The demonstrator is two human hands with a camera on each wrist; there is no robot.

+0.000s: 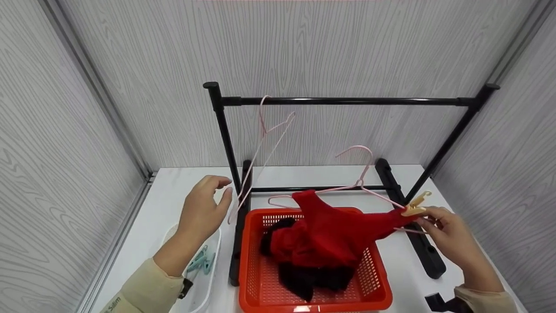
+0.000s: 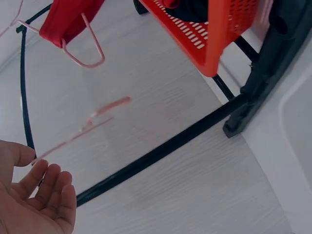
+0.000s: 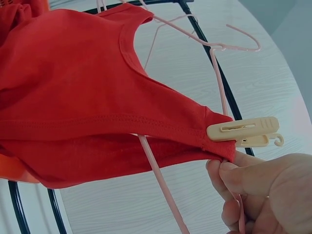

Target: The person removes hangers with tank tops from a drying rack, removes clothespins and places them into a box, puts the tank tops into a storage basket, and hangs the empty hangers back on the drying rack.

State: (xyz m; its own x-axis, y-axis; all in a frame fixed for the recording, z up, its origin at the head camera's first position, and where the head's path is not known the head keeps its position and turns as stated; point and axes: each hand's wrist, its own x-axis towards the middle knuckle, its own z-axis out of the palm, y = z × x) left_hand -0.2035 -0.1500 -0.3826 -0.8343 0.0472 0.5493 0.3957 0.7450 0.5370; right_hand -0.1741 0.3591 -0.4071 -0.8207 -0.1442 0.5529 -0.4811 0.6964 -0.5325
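Observation:
My right hand (image 1: 449, 237) pinches the corner of a red garment (image 1: 339, 226) between thumb and fingers, with part of a pink hanger (image 3: 163, 190) running through the palm. A cream clothespin (image 3: 243, 129) clips that corner just above the fingertips. The garment stretches across the hanger, and its lower part drapes over the red basket (image 1: 244, 261). To the left, my left hand (image 1: 204, 213) is raised with relaxed, apart fingers, holding nothing. Close beside it, a second pink hanger (image 1: 256, 161) hangs bare and tilted from the rack's black bar (image 1: 356, 101).
Black clothing (image 1: 315, 278) lies in the basket under the red cloth. A white tub (image 1: 211, 278) with several teal clothespins (image 1: 202, 261) stands at the left, partly behind my left forearm. The rack's black feet (image 1: 425, 254) flank the basket on the white table.

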